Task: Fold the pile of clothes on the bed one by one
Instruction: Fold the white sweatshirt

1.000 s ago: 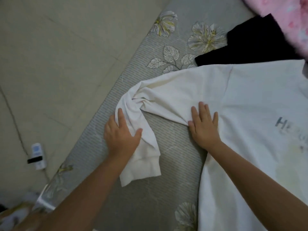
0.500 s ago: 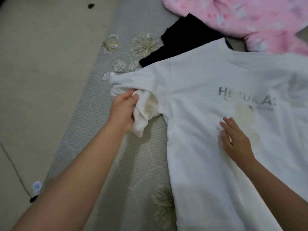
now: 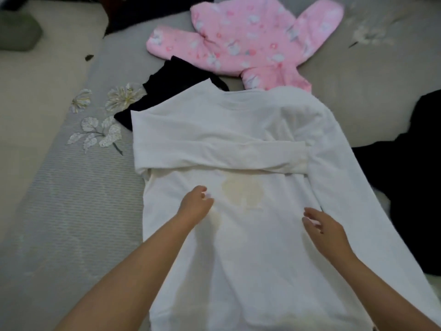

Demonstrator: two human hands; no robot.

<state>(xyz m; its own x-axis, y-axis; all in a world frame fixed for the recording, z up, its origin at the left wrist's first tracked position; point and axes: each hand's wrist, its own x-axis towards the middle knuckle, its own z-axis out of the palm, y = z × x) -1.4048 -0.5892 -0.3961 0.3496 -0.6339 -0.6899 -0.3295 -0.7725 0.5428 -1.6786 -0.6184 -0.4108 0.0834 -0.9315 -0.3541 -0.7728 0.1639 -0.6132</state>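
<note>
A white long-sleeved top point(image 3: 250, 247) lies spread flat on the bed point(image 3: 71, 211), its hem toward the camera and its neck away. Its left-side sleeve point(image 3: 214, 154) is folded straight across the chest, the cuff reaching the far edge of the body, while the other sleeve point(image 3: 358, 199) runs down along the right side of the garment. A faint yellowish stain point(image 3: 241, 192) shows on the fabric just below the folded sleeve. The left hand point(image 3: 196, 206) hovers at or just over the middle of the top beside that stain, fingers loosely curled and grasping nothing — whether the fingertips touch the cloth I cannot tell. The right hand point(image 3: 322, 228) is over the right part of the body near the seam where the long sleeve lies, fingers relaxed and slightly spread, released and holding nothing. Beyond the white top's shoulder a black garment point(image 3: 171, 77) peeks out, partly covered by it, and past that a pink printed garment point(image 3: 250, 41) lies crumpled and unfolded. Another dark garment point(image 3: 410, 187) sits at the right edge of the bed, just beside the white sleeve. The grey bedcover carries a pale leaf-and-flower print point(image 3: 100, 130) at left — beyond it is a light floor point(image 3: 31, 91)
</note>
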